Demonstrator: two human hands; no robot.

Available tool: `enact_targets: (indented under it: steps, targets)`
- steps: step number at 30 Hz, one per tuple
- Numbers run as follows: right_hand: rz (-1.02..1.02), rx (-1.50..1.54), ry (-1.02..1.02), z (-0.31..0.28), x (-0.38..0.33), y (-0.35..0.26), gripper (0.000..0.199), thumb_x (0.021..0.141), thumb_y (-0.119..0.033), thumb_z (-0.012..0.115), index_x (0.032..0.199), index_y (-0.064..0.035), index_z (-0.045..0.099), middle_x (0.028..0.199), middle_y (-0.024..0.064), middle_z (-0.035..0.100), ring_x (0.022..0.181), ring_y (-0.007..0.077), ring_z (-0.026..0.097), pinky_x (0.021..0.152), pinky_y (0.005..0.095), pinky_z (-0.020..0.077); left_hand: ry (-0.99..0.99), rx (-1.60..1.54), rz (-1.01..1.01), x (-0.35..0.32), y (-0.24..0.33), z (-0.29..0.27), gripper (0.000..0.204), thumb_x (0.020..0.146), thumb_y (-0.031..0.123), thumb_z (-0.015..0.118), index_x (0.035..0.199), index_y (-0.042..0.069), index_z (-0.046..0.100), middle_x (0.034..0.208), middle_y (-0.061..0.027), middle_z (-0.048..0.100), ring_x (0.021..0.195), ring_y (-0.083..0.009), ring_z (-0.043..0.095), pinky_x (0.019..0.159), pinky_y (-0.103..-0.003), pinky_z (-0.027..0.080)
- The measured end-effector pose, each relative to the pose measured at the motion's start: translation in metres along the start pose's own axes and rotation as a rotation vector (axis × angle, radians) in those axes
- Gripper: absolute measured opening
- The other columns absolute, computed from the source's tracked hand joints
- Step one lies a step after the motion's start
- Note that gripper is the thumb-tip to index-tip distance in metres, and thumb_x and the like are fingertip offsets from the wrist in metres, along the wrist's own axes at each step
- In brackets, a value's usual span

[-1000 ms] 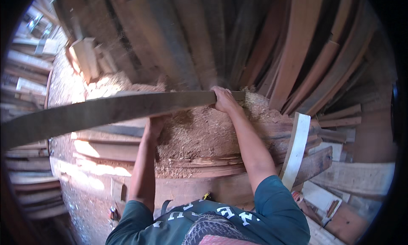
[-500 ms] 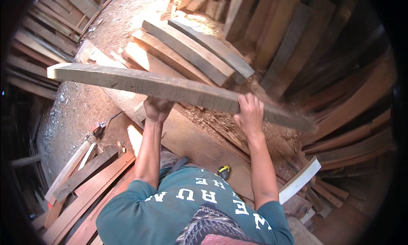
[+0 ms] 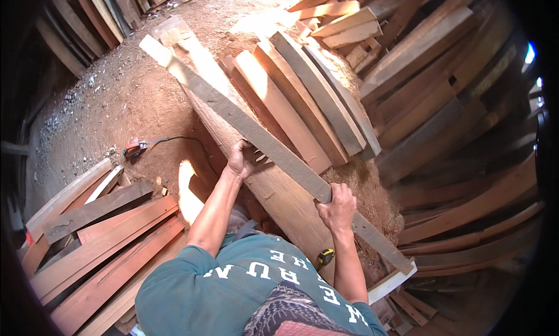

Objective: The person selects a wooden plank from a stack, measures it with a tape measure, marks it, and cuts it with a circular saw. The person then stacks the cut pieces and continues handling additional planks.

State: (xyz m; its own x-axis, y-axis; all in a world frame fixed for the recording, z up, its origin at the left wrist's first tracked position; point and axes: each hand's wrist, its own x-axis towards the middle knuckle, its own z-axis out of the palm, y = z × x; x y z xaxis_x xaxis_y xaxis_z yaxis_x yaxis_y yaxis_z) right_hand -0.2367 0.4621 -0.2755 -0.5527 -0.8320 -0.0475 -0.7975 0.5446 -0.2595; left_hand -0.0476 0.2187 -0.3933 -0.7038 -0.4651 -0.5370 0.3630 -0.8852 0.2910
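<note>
A long grey wooden plank [image 3: 262, 141] slants across the view from far left to near right, held above a wide wooden board [image 3: 285, 211]. My left hand [image 3: 240, 159] supports it near the middle from the left side, its fingers reaching underneath and partly showing. Closer to the plank's near end, my right hand [image 3: 339, 208] wraps over the edge with its fingers curled. On the wide board by my shirt lies a yellow and black tape measure [image 3: 326, 257].
Several cut beams [image 3: 320, 94] lie side by side beyond the plank. Loose boards [image 3: 110, 243] pile up at lower left, and stacked timber [image 3: 466, 219] fills the right. A red corded tool [image 3: 134, 148] sits on the dusty ground.
The plank has turned clockwise, its far end swinging up and right and its near end coming down toward me. Both hands have moved with it, still holding it.
</note>
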Motion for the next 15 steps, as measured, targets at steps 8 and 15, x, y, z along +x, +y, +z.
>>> enact_targets:
  steps: [8,15]
  targets:
    - [0.172,0.443,-0.49,0.06,0.073,-0.079,0.07,0.066,-0.035,0.09,0.12,0.0026,0.067,0.116,0.0237,0.071,0.11,0.0367,0.069,0.094,0.043,0.0538,0.266,0.41,0.116,0.001,0.11,-0.069,0.053,0.085,0.05,0.071,0.122,0.014,0.056,0.127,-0.0134,0.057,0.119,-0.0285,0.054,0.105,-0.044,0.041]
    - [0.072,0.461,-0.52,0.128,0.125,-0.118,0.082,0.069,-0.038,0.09,0.13,0.0091,0.063,0.12,0.0302,0.07,0.115,0.0358,0.069,0.098,0.0431,0.0532,0.241,0.378,0.14,-0.004,0.172,-0.113,0.089,0.093,0.035,0.068,0.161,0.004,0.02,0.155,-0.0211,0.04,0.139,-0.0338,0.046,0.114,-0.047,0.04]
